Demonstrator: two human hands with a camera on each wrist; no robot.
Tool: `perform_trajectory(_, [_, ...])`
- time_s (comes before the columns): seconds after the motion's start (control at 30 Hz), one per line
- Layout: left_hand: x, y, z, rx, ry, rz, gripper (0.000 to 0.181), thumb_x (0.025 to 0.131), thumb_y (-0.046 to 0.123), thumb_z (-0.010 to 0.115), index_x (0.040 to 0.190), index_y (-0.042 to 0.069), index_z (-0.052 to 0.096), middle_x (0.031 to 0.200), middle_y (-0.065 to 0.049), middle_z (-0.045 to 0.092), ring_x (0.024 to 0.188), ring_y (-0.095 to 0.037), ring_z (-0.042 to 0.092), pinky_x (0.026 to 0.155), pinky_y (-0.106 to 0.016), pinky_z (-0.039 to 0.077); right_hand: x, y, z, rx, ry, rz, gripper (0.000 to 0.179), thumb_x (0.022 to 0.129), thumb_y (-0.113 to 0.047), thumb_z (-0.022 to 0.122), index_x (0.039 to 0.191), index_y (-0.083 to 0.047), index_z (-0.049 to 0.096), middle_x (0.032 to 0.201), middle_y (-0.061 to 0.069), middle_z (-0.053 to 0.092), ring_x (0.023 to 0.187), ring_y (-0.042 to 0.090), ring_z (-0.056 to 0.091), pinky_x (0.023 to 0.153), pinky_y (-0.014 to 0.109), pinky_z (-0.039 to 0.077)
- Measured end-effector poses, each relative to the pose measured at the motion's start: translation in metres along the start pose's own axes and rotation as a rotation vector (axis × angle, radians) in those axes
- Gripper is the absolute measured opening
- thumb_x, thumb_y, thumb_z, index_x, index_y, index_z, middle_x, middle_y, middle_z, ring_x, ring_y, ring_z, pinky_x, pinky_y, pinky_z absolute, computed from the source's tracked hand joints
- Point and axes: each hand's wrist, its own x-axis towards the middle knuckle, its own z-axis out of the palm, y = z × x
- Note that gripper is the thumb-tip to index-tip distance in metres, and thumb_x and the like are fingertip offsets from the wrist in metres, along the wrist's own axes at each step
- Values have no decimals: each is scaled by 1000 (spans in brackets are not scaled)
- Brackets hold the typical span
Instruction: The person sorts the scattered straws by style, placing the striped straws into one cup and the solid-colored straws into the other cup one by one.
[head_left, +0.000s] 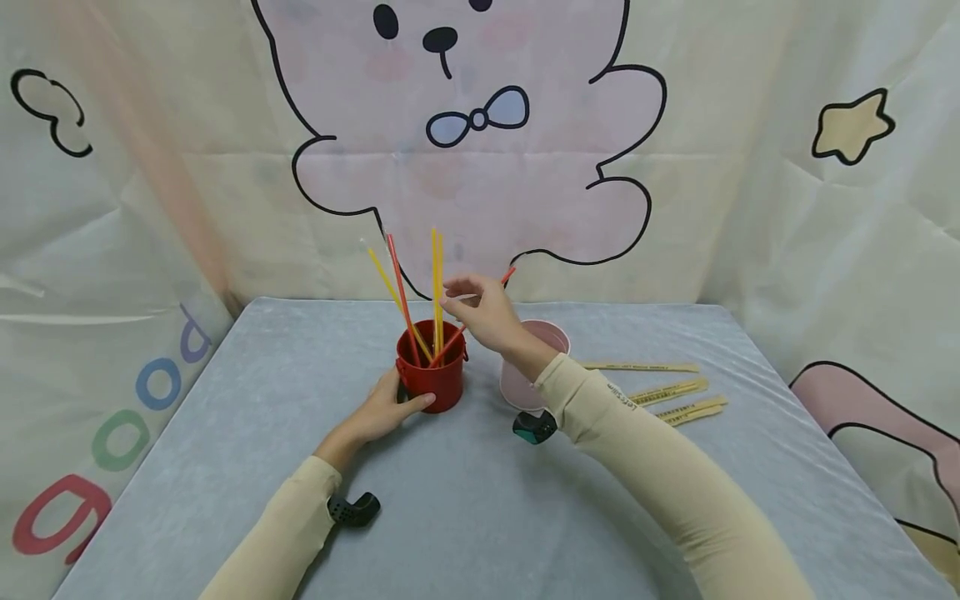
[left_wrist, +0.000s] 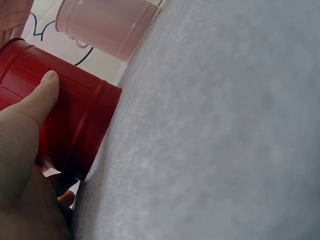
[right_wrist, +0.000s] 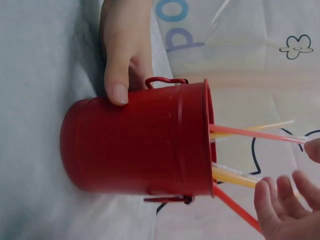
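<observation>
A small red bucket (head_left: 442,387) stands upright on the cloth-covered table. My left hand (head_left: 385,408) grips its side, with the thumb (left_wrist: 44,97) lying across the front wall and the other fingers mostly hidden behind. Red and yellow straws (right_wrist: 255,132) with clear wrapping at some ends lean out of the bucket's mouth. Over the rim, my right hand (head_left: 483,312) hovers beside the upright yellow straws (head_left: 437,267), its fingers loosely bent and the thumb apart from them. One red straw (head_left: 509,274) slants out to the right and passes behind that hand.
Just right of the red bucket stands a pink bucket (head_left: 517,385), partly covered by my right forearm. Several slim yellow printed packets (head_left: 678,389) lie farther right on the table (head_left: 450,517). A printed curtain (head_left: 465,183) hangs behind the table's far edge.
</observation>
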Motion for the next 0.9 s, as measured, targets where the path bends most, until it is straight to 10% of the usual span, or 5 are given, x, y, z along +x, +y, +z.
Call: perform_trajectory(0.9, [-1,-1,0,-3,-7,-13,74,94,32,71,154,14,33,158,-8,43,150,-30,35,123,-59,27,-31,-2,-45,-3,-106,-113,23,102,-11,57,121,1,65,119,18,66,104,23,64,92,32,52])
